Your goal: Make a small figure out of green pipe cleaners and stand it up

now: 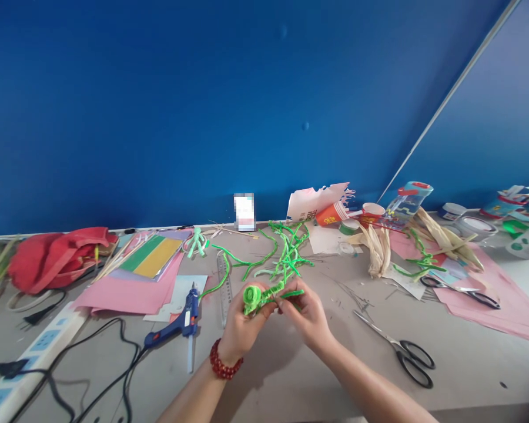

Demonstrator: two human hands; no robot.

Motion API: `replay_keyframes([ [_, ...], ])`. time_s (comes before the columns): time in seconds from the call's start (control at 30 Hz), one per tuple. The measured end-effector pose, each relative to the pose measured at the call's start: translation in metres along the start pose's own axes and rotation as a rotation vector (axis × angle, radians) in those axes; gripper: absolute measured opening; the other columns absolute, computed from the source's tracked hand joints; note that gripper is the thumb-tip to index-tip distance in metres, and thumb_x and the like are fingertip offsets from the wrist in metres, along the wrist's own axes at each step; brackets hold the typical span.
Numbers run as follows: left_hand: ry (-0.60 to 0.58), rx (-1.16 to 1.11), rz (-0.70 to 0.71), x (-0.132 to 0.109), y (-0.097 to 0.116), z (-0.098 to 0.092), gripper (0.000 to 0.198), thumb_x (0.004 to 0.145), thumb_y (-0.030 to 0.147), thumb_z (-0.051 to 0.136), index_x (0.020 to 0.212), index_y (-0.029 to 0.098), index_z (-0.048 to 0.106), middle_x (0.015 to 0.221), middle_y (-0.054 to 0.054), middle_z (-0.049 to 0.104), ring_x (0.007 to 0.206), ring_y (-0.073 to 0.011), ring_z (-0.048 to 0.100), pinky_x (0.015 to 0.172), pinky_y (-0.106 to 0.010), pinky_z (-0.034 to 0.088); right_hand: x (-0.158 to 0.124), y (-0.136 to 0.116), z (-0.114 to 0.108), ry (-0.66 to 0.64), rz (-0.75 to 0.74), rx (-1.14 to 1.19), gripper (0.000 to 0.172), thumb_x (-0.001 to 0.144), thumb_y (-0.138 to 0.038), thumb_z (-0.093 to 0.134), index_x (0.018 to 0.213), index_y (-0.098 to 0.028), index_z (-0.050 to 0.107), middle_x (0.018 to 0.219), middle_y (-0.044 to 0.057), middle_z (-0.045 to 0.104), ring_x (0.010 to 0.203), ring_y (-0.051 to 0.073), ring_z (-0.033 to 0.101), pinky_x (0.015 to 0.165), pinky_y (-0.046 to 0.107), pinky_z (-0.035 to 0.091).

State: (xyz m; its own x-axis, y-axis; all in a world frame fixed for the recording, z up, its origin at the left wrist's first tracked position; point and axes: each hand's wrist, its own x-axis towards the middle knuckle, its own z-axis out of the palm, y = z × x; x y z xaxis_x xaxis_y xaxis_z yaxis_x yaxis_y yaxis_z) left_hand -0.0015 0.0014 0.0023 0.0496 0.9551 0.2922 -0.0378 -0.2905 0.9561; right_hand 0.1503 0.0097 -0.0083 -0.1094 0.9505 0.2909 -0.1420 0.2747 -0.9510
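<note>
My left hand point(243, 324), with a red bead bracelet point(224, 359) at the wrist, is closed around a bright green pipe-cleaner figure point(253, 298) that has a coiled round end. From the right, my right hand point(306, 314) pinches a green pipe cleaner point(296, 293) that lies against the figure's stem. The fingertips of both hands meet close together, and they hide part of the joint between the pieces. Just beyond the hands lies a tangled heap of green pipe cleaners point(288, 249). A clear ruler point(224, 288) rests on the table left of it.
To the left are a blue glue gun point(171, 329), its black cord, a white power strip point(39, 346), pink paper point(127, 294) and a red bag point(62, 258). Black-handled scissors point(401, 349) lie on the right, with paper cups point(330, 214) and dried husks point(374, 252) behind.
</note>
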Motion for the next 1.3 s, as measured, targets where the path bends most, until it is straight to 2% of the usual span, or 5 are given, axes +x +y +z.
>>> replay_keyframes([
  [0.27,0.058,-0.295,-0.211,0.002,-0.003,0.003,0.027,0.066,0.028,0.082,0.08,0.018,0.062,0.072,0.001,0.064,0.063,-0.0131,0.06,0.06,-0.026,0.053,0.008,-0.006,-0.006,-0.079,0.281,0.312,0.018,0.075,-0.034,0.073,0.076,-0.019,0.062,0.071,0.001,0.063,0.066,0.017,0.064,0.058,0.026,0.053],
  [0.5,0.011,-0.441,-0.31,0.001,-0.003,0.0,0.025,0.064,0.024,0.084,0.079,0.015,0.066,0.077,0.0,0.065,0.07,-0.013,0.061,0.061,-0.024,0.052,0.011,-0.003,-0.014,-0.078,0.242,0.316,0.023,0.072,-0.036,0.078,0.076,-0.019,0.063,0.074,0.001,0.064,0.062,0.014,0.059,0.061,0.026,0.051],
  [0.83,0.033,-0.466,-0.319,0.0,-0.002,0.0,0.025,0.064,0.021,0.085,0.083,0.018,0.068,0.079,0.001,0.067,0.073,-0.0127,0.063,0.065,-0.024,0.053,0.011,0.0,-0.015,-0.091,0.201,0.311,0.025,0.074,-0.038,0.077,0.077,-0.019,0.062,0.071,0.0,0.063,0.064,0.014,0.063,0.064,0.026,0.052],
  [1.03,0.057,-0.451,-0.261,0.001,-0.003,-0.002,0.025,0.066,0.02,0.083,0.085,0.018,0.066,0.081,0.001,0.067,0.071,-0.0128,0.063,0.067,-0.026,0.053,0.012,0.006,-0.013,-0.093,0.208,0.261,0.028,0.076,-0.042,0.076,0.076,-0.018,0.06,0.068,0.0,0.061,0.062,0.013,0.059,0.057,0.024,0.048],
  [1.3,0.145,-0.384,-0.141,0.004,-0.009,-0.007,0.016,0.071,0.024,0.079,0.077,0.019,0.065,0.077,0.001,0.066,0.069,-0.0138,0.062,0.07,-0.029,0.052,0.004,0.014,-0.002,-0.245,0.25,0.2,0.031,0.083,-0.047,0.07,0.078,-0.018,0.057,0.068,0.001,0.064,0.058,0.011,0.054,0.057,0.024,0.046],
])
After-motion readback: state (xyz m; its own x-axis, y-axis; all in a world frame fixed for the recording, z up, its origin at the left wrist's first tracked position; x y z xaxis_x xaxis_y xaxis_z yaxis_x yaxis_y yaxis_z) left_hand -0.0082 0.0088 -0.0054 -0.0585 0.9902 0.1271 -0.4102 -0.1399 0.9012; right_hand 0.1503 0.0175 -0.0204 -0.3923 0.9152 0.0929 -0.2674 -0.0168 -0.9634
